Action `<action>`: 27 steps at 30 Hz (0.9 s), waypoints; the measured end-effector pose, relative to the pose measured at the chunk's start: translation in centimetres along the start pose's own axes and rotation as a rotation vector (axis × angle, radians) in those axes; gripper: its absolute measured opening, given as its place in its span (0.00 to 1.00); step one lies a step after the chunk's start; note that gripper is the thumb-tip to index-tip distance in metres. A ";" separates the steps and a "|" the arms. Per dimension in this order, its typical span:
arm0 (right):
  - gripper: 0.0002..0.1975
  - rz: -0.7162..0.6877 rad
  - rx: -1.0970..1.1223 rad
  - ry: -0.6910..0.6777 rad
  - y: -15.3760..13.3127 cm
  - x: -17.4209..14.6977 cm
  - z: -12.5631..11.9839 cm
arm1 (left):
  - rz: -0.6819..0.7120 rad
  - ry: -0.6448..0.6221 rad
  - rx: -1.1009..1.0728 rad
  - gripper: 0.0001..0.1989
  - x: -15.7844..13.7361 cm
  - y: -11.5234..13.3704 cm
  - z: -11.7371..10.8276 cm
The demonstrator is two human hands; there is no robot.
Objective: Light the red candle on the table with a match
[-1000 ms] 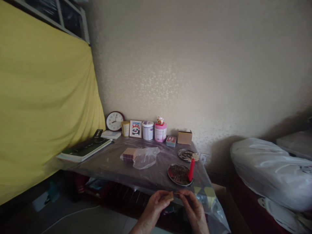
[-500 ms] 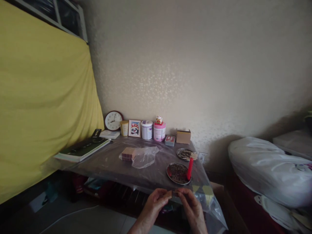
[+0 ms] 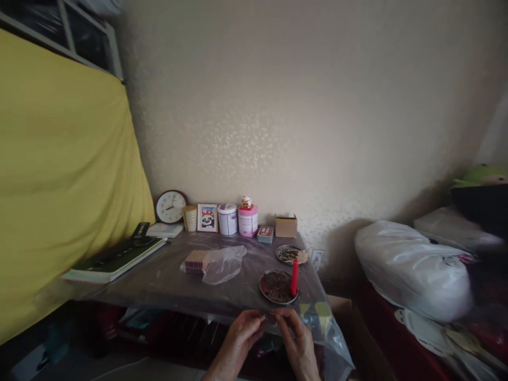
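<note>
Currently I see a small box (image 3: 263, 318), mostly hidden, pinched in my left hand (image 3: 244, 333); just beside it my right hand (image 3: 294, 332) pinches apparently a thin stick (image 3: 273, 314). Beyond my right hand, a red candle (image 3: 294, 278) stands on a plate (image 3: 261, 288); beyond my left, a brown pack (image 3: 196, 261) touches a clear bag (image 3: 227, 264).

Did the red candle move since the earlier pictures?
No. The red candle still stands at the right side of the nearer round plate, similarly placed relative to the cardboard box; only the camera view shifted.
</note>
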State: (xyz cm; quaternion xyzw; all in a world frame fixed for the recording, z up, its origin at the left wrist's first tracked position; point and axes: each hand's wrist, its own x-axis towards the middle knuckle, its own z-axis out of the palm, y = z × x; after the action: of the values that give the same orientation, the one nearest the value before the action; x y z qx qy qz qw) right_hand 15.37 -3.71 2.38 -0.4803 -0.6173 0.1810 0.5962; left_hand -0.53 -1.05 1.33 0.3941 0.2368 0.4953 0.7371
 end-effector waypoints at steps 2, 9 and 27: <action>0.08 -0.014 -0.008 0.012 0.0 0.1 -0.2 | 0.012 0.000 0.008 0.08 0.1 0.4 0.5; 0.09 -0.060 -0.029 0.022 -0.7 0.0 -0.6 | 0.015 0.031 0.025 0.07 -0.7 1.3 1.6; 0.06 -0.205 -0.187 0.173 -3.5 -2.7 -1.1 | 0.032 0.048 -0.091 0.08 -4.0 1.9 4.6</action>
State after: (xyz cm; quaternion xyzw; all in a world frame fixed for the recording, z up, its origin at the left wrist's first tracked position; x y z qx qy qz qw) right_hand 14.62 -7.92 3.87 -0.4818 -0.6237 0.0189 0.6152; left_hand 0.27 -5.89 5.35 0.3519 0.2252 0.5267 0.7403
